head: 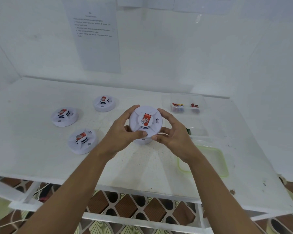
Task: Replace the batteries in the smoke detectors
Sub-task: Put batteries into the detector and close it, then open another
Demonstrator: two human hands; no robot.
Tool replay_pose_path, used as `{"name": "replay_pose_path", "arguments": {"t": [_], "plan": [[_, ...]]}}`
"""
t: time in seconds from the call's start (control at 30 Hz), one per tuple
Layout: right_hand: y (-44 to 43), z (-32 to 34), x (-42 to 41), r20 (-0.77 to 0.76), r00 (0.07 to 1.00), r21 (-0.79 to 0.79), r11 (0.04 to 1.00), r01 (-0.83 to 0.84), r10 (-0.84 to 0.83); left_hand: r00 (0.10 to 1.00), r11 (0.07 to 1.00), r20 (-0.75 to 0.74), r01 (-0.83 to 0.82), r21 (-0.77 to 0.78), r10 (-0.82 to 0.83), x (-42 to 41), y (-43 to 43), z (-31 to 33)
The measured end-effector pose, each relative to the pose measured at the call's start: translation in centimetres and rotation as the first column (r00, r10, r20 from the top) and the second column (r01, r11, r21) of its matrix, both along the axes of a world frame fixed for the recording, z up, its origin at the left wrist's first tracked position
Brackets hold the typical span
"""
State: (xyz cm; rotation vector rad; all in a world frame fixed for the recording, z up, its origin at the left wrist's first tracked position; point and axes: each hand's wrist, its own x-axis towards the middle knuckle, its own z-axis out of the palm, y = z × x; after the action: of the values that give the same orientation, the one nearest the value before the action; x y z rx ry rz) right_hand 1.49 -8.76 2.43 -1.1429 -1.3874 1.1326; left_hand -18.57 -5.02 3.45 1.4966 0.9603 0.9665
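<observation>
Slippage is likely if left hand point(123, 132) and right hand point(172, 134), curled round the raised smoke detector point(145, 121), twist it unevenly.

Held smoke detector point(145, 121): white, round, red label on its top, raised above the middle of the counter point(142, 166). The left hand point(120, 132) grips its left rim and the right hand point(172, 137) its right rim, fingers point(139, 133) curled round the edge.

On the counter to the left, set apart from one another:
- far detector point(104, 103)
- left detector point(64, 116)
- near detector point(82, 141)

Far right: clear box point(201, 98) holding red batteries point(178, 105). Green battery point(189, 131) just right of the right hand. Near right: green-rimmed lid point(224, 159), flat. Printed sheet point(95, 39) on the far wall.
</observation>
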Motion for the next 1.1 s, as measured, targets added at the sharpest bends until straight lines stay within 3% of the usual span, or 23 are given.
{"name": "replay_pose_path", "arguments": {"t": [0.53, 0.87, 1.1], "plan": [[0.3, -0.1, -0.6, 0.006, 1.000, 0.002, 1.000, -0.002, 0.002, 1.000, 1.000, 0.013, 0.002, 0.005, -0.002, -0.6, 0.3, -0.3], [0.1, -0.7, -1.4, 0.008, 1.000, -0.038, 0.999, -0.009, 0.009, 0.999, 0.999, -0.048, 0.023, -0.033, -0.025, -3.1, 1.1, -1.0], [0.0, -0.8, -2.8, 0.014, 1.000, -0.046, 0.999, 0.026, -0.025, 0.997, 1.000, -0.073, -0.001, 0.021, 0.002, -4.1, 1.0, -1.1]]}}
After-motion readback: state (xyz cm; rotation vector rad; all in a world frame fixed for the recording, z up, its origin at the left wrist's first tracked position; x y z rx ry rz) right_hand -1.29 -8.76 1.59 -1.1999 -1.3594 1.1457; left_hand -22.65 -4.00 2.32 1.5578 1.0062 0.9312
